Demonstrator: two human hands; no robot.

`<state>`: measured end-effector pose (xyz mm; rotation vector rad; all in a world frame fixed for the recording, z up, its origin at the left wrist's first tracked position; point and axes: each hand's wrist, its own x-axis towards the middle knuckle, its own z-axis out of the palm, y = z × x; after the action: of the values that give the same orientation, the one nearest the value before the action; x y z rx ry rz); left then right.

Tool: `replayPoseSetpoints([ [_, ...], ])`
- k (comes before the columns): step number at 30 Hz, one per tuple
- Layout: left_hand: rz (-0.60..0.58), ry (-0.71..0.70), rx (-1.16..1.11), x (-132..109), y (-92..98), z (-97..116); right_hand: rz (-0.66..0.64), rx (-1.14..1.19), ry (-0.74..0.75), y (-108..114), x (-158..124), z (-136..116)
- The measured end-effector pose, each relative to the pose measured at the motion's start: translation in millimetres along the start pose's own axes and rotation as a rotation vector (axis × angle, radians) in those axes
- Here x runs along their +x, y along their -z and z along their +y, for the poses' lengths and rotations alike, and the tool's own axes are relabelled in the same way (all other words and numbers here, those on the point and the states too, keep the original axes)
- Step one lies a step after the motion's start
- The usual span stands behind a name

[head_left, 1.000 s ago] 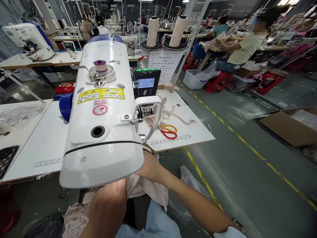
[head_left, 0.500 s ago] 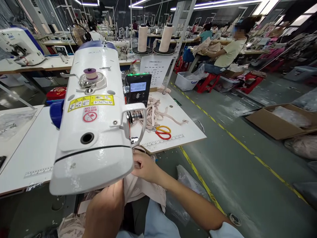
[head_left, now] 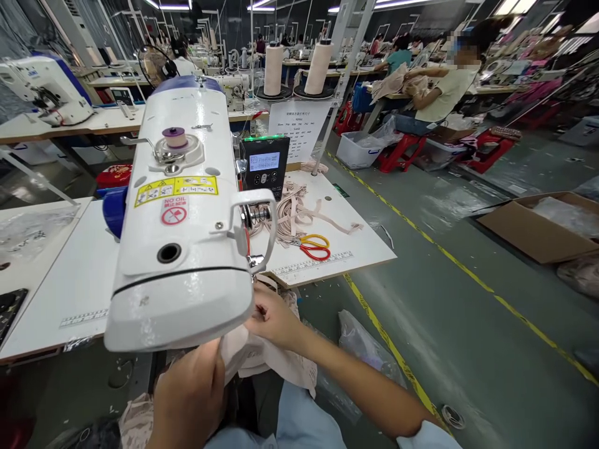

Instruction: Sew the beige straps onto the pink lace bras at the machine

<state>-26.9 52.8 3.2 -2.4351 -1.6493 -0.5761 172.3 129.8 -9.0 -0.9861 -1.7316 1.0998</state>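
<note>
So, limp pale-pink fabric (head_left: pixel 286 362), loosely folded, lacy edge, lies between left hand (head_left: pixel 191 380) and right hand (head_left: pixel 276 321), draping below the right wrist, near the glossy rounded sewing machine (head_left: pixel 199 234); right pinches it, left curled against it, fingertips hidden, can't tell grip

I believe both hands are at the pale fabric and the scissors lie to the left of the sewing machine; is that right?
Not quite: the scissors lie to the right of the sewing machine, as the head view shows; the left hand and right hand are at the pale fabric.
</note>
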Motion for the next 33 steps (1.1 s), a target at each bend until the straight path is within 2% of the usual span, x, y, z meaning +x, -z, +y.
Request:
replayPoseSetpoints([
  [3,-0.088,0.305,-0.253,-6.3,5.0,-1.2,0.016,0.105,-0.033,-5.3,-7.1,5.2],
  [5,-0.117,0.503,-0.471,-8.2,7.7,-1.4,0.051,0.090,-0.054,-5.4,-13.9,12.3],
  [7,-0.144,0.591,-0.661,-8.1,8.5,-4.1,0.090,0.000,-0.057,-3.9,-22.4,20.1],
  [11,-0.337,0.592,-0.885,-5.2,5.9,-12.0,0.013,-0.171,-0.102,-3.2,-49.0,23.2],
  [14,-0.523,0.495,-1.070,-5.7,5.5,-6.0,-0.129,-0.141,-0.107,-8.1,-79.0,6.2],
  [16,-0.596,0.448,-1.244,-9.9,9.6,1.7,-0.232,-0.053,-0.120,-14.5,-98.1,-12.1],
  [18,-0.576,0.517,-1.363,-18.7,19.2,3.9,-0.282,0.082,-0.172,-24.4,-109.4,-31.1],
  [20,-0.468,0.653,-1.365,-32.1,34.8,-4.9,-0.295,0.218,-0.222,-39.7,-108.9,-46.2],
  [23,-0.301,0.846,-1.263,-55.5,65.2,-33.1,-0.356,0.314,-0.139,-75.7,-87.6,-55.6],
  [25,-0.264,0.936,-1.218,-68.5,83.4,-51.4,-0.407,0.372,-0.059,-107.3,-67.3,-53.2],
  [27,-0.283,0.963,-1.182,-77.2,93.6,-63.6,-0.415,0.570,-0.146,-140.1,-49.1,-45.6],
  [29,-0.345,0.932,-1.142,-82.4,93.2,-69.9,-0.378,0.834,-0.406,-166.7,-36.8,-34.2],
  [31,-0.385,0.892,-1.086,-85.9,82.8,-72.6,-0.283,1.002,-0.628,-181.4,-32.0,-20.0],
  [33,-0.343,0.888,-1.026,-89.7,64.5,-73.0,-0.153,1.029,-0.687,-183.7,-35.0,-4.6],
])
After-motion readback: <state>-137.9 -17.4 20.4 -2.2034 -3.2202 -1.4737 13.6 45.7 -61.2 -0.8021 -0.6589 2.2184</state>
